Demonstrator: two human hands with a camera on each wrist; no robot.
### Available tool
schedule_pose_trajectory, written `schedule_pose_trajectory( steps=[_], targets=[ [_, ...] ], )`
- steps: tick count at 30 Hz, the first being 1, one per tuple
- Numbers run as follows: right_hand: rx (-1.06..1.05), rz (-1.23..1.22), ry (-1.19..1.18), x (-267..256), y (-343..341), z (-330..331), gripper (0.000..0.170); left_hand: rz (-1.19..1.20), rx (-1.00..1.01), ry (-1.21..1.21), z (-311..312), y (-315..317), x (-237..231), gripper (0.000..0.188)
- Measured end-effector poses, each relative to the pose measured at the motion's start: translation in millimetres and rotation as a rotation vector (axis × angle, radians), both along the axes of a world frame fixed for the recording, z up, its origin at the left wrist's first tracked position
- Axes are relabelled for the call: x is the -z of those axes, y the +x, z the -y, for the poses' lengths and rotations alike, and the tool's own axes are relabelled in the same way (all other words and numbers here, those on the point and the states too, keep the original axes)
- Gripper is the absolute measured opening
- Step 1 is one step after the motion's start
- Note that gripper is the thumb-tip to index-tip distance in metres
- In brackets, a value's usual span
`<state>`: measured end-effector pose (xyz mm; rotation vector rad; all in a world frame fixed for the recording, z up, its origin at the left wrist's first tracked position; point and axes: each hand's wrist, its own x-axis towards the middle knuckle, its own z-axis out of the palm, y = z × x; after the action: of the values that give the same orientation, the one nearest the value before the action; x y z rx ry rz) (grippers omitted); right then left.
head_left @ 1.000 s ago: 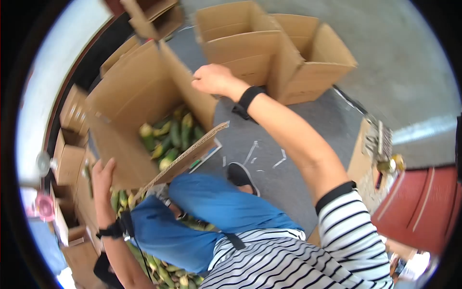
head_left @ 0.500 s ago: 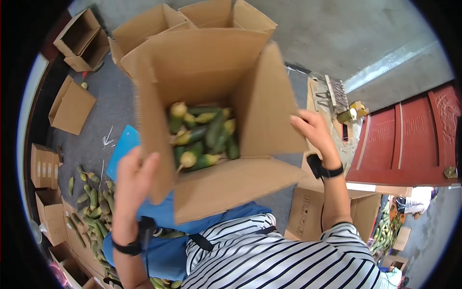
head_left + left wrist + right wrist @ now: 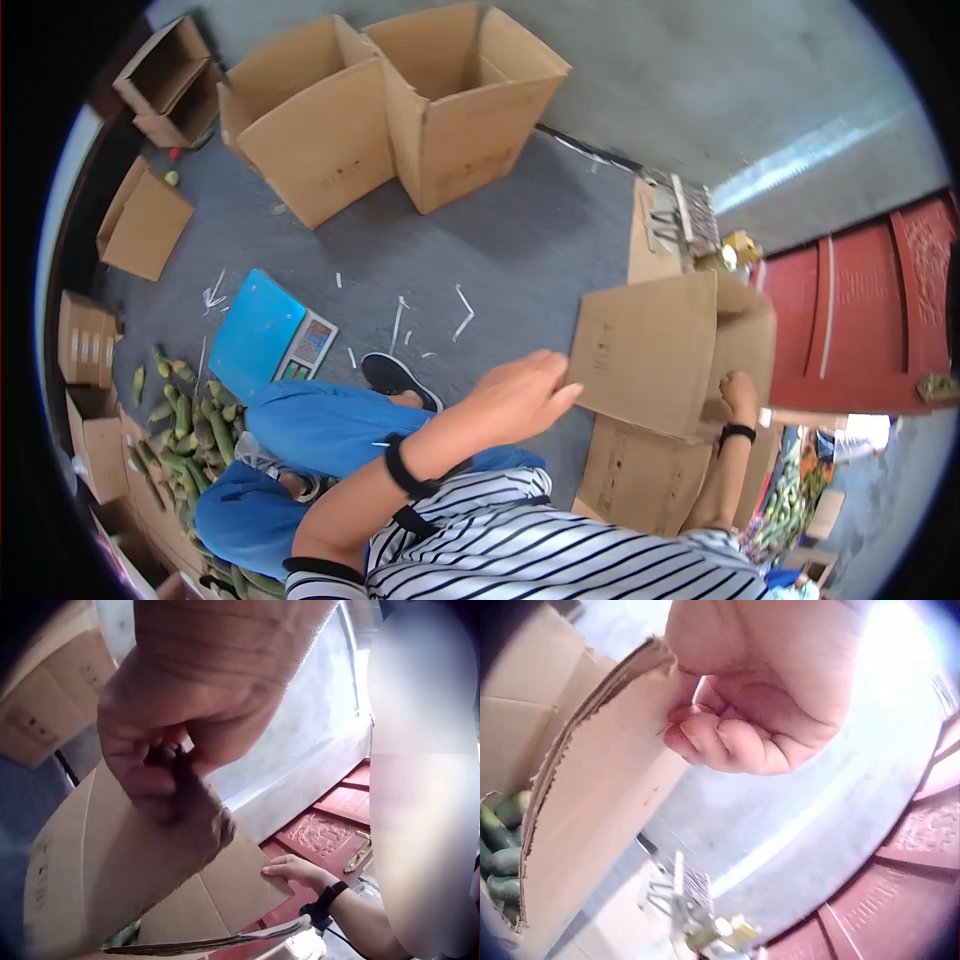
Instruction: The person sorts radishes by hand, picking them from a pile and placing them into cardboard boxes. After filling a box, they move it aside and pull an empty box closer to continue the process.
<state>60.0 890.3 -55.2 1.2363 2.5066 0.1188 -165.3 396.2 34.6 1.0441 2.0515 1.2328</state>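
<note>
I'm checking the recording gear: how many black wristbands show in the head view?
2. One band sits just behind the left hand; the other band sits just behind the right hand. Neither seems hidden, though only part of each band's loop shows.

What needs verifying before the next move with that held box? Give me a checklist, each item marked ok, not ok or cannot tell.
1. Left hand gripping the held box: ok, fingers curled round a cardboard edge.
2. Right hand gripping it too: ok, on another edge.
3. Green vegetables inside: ok, several show in the right wrist view.
4. Held box closed: not ok, its top is open.
5. Held box off the blue scale: ok, the two are well apart.
6. Base supported: cannot tell, its underside is hidden; the lower box appears just below it in the head view.
</note>
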Motion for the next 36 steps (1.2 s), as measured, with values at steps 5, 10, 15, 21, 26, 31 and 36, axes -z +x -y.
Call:
schedule_pose_trajectory(
  steps=[5, 10, 15, 21, 26, 31, 36],
  targets=[
    [-0.686, -0.773, 0.038, -92.9, -197.2, 137.7, 0.020, -0.151, -0.362, -0.233, 114.8, -15.2, 7.2, 0.022],
    [-1.113, -0.933, -0.153, -92.9, -385.2, 261.4, 0.025, -0.275, -0.808, -0.306, 218.6, 14.5, -21.6, 0.016],
    [-1.232, -0.938, 0.125, -45.2, -527.0, 329.1, 0.047, -0.394, -1.230, -0.580, 306.6, 72.1, -33.4, 0.017],
    [-1.240, -0.537, 0.193, -2.2, -578.2, 324.7, 0.020, -0.375, -1.568, -0.680, 358.0, 134.4, -10.6, 0.018],
    [-1.610, -0.669, 0.092, -16.3, -521.5, 334.6, 0.016, -0.476, -1.548, -0.685, 361.1, 135.2, -1.5, 0.018],
    [-1.726, -0.807, -0.340, -52.9, -383.0, 381.7, 0.008, -0.204, -1.570, -0.381, 348.4, 114.2, -12.9, 0.027],
    [-1.716, -0.397, -0.666, -39.3, -245.7, 399.1, 0.016, -0.088, -1.191, -0.223, 268.6, 53.6, -42.7, 0.040]
  ],
)
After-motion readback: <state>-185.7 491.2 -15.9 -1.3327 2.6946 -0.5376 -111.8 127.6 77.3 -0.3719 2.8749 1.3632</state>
